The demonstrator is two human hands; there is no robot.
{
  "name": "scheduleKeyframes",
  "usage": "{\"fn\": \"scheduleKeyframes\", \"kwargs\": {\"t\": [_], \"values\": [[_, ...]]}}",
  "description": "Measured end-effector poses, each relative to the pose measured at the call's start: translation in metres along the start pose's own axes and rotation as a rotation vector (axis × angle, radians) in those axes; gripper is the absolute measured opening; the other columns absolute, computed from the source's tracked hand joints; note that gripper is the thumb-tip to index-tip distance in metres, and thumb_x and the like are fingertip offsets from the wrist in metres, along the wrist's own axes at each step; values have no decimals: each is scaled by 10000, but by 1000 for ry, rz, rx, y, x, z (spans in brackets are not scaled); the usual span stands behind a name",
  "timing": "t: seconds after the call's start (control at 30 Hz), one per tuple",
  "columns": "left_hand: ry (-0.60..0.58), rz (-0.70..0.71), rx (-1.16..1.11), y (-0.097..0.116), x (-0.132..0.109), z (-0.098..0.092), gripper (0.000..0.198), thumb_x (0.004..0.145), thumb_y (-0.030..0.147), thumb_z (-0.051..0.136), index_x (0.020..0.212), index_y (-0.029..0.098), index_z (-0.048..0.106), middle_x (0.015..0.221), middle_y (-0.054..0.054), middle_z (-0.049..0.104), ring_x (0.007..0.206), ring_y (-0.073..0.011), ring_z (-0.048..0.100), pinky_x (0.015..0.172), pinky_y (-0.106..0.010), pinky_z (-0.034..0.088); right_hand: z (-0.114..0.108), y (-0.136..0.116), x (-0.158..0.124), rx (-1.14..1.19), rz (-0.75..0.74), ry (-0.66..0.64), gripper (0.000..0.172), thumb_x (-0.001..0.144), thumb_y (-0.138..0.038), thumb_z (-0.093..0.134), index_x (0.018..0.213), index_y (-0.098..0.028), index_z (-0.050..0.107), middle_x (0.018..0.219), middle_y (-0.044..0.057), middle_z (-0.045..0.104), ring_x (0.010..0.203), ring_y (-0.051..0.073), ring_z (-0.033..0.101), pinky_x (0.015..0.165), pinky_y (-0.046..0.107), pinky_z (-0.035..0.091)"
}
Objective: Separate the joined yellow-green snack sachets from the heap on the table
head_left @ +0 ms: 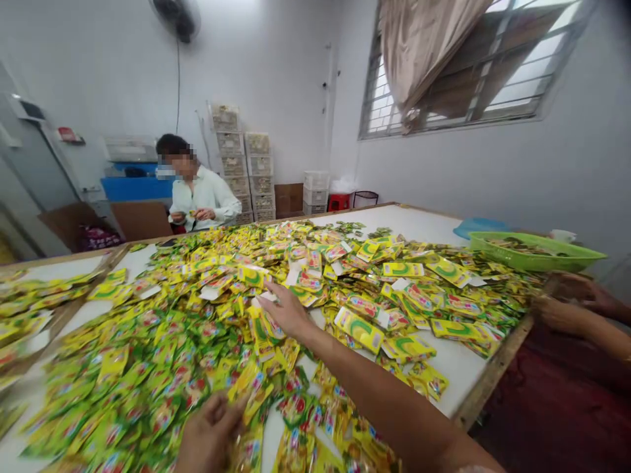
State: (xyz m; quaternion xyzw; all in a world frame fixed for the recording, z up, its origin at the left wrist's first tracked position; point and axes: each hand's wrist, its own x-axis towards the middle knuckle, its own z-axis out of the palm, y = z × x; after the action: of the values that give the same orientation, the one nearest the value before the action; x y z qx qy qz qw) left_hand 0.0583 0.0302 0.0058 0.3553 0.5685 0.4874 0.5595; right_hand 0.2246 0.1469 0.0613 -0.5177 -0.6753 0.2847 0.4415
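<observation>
My right hand (pixel 286 314) reaches over the heap with its fingers stretched out, at a small yellow carton (pixel 266 325) that has a white flap. No firm grip on the carton shows. Nearer to me is my left hand (pixel 211 430), its fingers curled and blurred. Beside its thumb lies a yellow sachet (pixel 249 387); whether the fingers hold it or something else is hidden. Many green and yellow sachets (pixel 148 368) are piled around the left hand. Flat yellow cartons with green and red prints, such as this carton (pixel 359 328), lie beyond and right of my right hand.
The white table (pixel 461 368) has a wooden edge (pixel 486 394). At right, another person's hands (pixel 566 305) are close to the edge, near a green basket (pixel 537 253) and a blue lid-like item (pixel 480 228). A co-worker (pixel 204 197) sits across, before stacked crates (pixel 231 154).
</observation>
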Motion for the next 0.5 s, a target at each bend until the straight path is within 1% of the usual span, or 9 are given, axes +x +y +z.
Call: {"fn": "scheduleKeyframes", "kwargs": {"t": [0.07, 0.1, 0.17, 0.2, 0.27, 0.3, 0.37, 0.43, 0.5], "values": [[-16, 42, -9, 7, -6, 1, 436, 447, 466, 779, 588, 184, 478, 442, 91, 427, 425, -87, 448, 433, -192, 354, 4, -5, -43, -10, 40, -125, 474, 757, -526, 552, 1107, -211, 608, 1068, 69, 637, 985, 233, 576, 835, 342, 433], [-39, 60, -12, 8, -8, 1, 417, 452, 448, 778, 589, 177, 491, 444, 92, 424, 430, -86, 453, 439, -190, 357, 6, -5, -63, 16, 78, -196, 471, 729, -529, 587, 1070, -205, 623, 960, 52, 664, 867, 216, 607, 755, 319, 455], [-109, 76, 3, 8, -9, 2, 370, 464, 406, 771, 602, 165, 527, 440, 85, 446, 432, -87, 463, 443, -190, 359, 10, -3, -99, 129, 186, -326, 442, 683, -530, 635, 959, -185, 652, 808, 22, 667, 687, 178, 605, 621, 277, 457], [-141, 79, 20, 6, -9, 3, 348, 471, 387, 766, 605, 161, 537, 430, 79, 462, 420, -85, 456, 430, -187, 346, 13, -2, -114, 206, 249, -360, 423, 674, -530, 643, 905, -176, 656, 770, 14, 659, 630, 161, 591, 579, 264, 449], [-196, 76, 55, 2, -10, 3, 314, 493, 366, 752, 607, 159, 545, 407, 67, 497, 384, -77, 430, 396, -178, 302, 18, -1, -135, 369, 354, -361, 394, 686, -525, 633, 859, -171, 644, 761, 5, 651, 597, 141, 574, 557, 251, 447], [-222, 72, 63, 1, -10, 4, 308, 500, 364, 750, 605, 159, 546, 395, 62, 508, 368, -74, 419, 385, -176, 287, 20, -2, -142, 435, 376, -332, 388, 693, -520, 629, 868, -174, 636, 776, 2, 651, 617, 140, 576, 579, 252, 456], [-276, 63, 45, 1, -11, 3, 311, 504, 369, 754, 608, 156, 552, 386, 51, 527, 353, -76, 425, 382, -178, 298, 23, -5, -148, 492, 346, -279, 383, 696, -506, 633, 888, -175, 628, 801, 3, 652, 689, 149, 585, 656, 267, 468], [-321, 46, -9, 4, -11, 1, 323, 507, 366, 762, 650, 149, 570, 405, 43, 551, 367, -82, 460, 402, -183, 335, 22, -7, -144, 455, 277, -254, 374, 698, -501, 632, 863, -165, 635, 804, 14, 656, 735, 165, 586, 713, 288, 466], [-343, 28, -87, 9, -11, -1, 352, 517, 359, 765, 729, 140, 591, 476, 20, 603, 414, -89, 510, 439, -187, 375, 17, -5, -131, 343, 240, -208, 380, 695, -512, 625, 828, -156, 644, 784, 28, 659, 725, 179, 582, 710, 306, 463]]}}
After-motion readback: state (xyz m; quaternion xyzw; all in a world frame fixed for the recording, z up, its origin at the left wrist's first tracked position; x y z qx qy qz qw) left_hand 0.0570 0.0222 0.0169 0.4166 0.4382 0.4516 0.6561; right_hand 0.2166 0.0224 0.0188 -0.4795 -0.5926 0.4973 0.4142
